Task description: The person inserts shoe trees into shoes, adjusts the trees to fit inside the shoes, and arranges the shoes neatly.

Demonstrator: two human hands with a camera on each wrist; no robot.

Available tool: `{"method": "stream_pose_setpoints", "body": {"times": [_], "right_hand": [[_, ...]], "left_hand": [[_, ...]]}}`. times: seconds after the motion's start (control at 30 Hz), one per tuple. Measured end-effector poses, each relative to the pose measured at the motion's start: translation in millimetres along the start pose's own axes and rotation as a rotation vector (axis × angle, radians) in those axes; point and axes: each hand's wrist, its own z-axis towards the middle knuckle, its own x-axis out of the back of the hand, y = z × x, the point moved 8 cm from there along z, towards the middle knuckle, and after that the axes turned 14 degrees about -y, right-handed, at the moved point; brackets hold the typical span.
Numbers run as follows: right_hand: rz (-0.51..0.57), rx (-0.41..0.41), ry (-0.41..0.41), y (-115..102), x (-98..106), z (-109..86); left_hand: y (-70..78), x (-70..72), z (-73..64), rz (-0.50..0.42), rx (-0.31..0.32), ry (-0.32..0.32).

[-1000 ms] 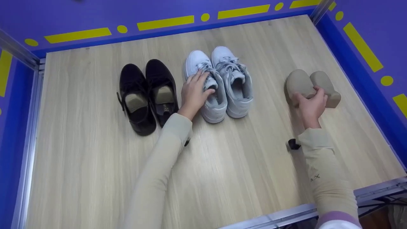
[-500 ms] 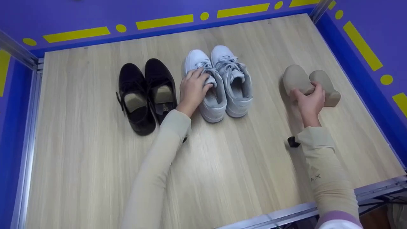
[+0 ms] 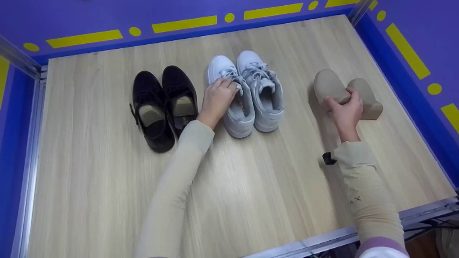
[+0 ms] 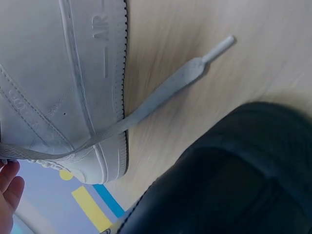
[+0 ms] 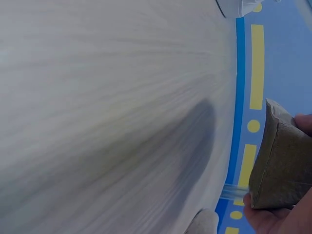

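Observation:
My left hand (image 3: 218,98) curls its fingers over the tongue and laces of the left white sneaker (image 3: 239,126). In the left wrist view its fingertips (image 4: 10,183) show at the left edge, beside a loose grey shoelace (image 4: 165,92) trailing down the sneaker's side. My right hand (image 3: 347,113) grips a beige moulded shoe insert (image 3: 328,84) by its rear end. A shadow falls on the board apart from this insert. A second beige insert (image 3: 369,104) lies just right of it. The right wrist view shows the held insert's blunt brown end (image 5: 285,165) between thumb and fingers.
The right white sneaker (image 3: 269,118) stands against its mate. Two black shoes (image 3: 157,136) with beige inserts inside stand close to the left forearm. Purple walls (image 3: 179,10) with yellow marks border the wooden board (image 3: 89,179) at the back and sides.
The right hand has raised the beige insert and shifted it left and back, away from the second one. The left thumb has moved from the sneaker's collar in toward the tongue.

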Motion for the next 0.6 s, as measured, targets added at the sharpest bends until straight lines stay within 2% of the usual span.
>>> {"method": "stream_pose_setpoints", "body": {"times": [0.1, 0.17, 0.37, 0.6], "right_hand": [[-0.004, 0.036, 0.015, -5, 0, -2.8], [-0.005, 0.047, 0.019, -8, 0, -4.3], [0.006, 0.058, 0.009, -16, -2, -8.5], [0.022, 0.128, 0.023, -30, -3, -15.8]], "left_hand": [[3.1, 3.3, -0.7, 0.044, -0.028, 0.067], [4.6, 3.9, -0.7, 0.067, -0.037, 0.086], [6.9, 1.3, 0.7, 0.104, -0.041, 0.056], [8.7, 1.7, 4.5, 0.125, -0.046, 0.028]]}}
